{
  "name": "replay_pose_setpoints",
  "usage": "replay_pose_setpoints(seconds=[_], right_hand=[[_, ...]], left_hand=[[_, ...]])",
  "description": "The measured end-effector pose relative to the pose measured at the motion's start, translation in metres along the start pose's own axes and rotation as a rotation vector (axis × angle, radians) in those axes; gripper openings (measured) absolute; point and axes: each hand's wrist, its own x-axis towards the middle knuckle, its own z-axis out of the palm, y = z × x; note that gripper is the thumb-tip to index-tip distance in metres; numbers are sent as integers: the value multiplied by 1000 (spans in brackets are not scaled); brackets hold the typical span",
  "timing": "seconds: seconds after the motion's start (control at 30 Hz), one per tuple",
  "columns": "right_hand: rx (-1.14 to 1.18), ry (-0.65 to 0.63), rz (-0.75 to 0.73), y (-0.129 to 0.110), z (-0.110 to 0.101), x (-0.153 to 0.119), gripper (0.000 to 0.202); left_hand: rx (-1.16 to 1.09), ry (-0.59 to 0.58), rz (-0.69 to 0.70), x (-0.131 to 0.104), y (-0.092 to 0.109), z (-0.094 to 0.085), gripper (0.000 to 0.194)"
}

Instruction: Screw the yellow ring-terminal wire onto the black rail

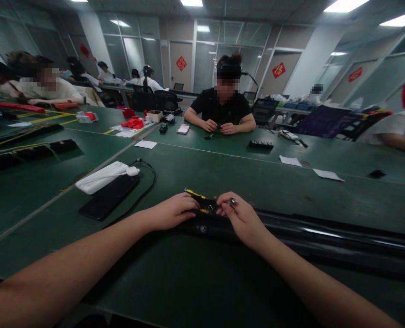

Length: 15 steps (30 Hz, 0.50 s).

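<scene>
A long black glossy housing (312, 233) lies across the table in front of me, its left end between my hands. My left hand (175, 211) is closed on that end, fingertips at the opening. Yellow wires (194, 194) come out there beside the fingers. My right hand (241, 217) is closed in a pinch over the opening, and a small round metal piece (234, 201) shows between its fingers. What kind of piece it is, I cannot make out. Small parts inside the opening are partly hidden by the fingers. A round screw-like fitting (203, 228) sits on the housing's near side.
To the left lie a black phone (110, 197) and a white power bank (101, 177) with a black cable. Across the green table (195, 168) a co-worker (223, 98) handles small parts. White paper slips (290, 161) and red parts (133, 122) lie farther back.
</scene>
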Motion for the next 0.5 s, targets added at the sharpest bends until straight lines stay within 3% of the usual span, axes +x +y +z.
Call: replay_pose_setpoints(seconds=[0.5], right_hand=[[-32,-36,-8,2,-1,1,17]], left_hand=[[-13,10,7,0,0,0,17]])
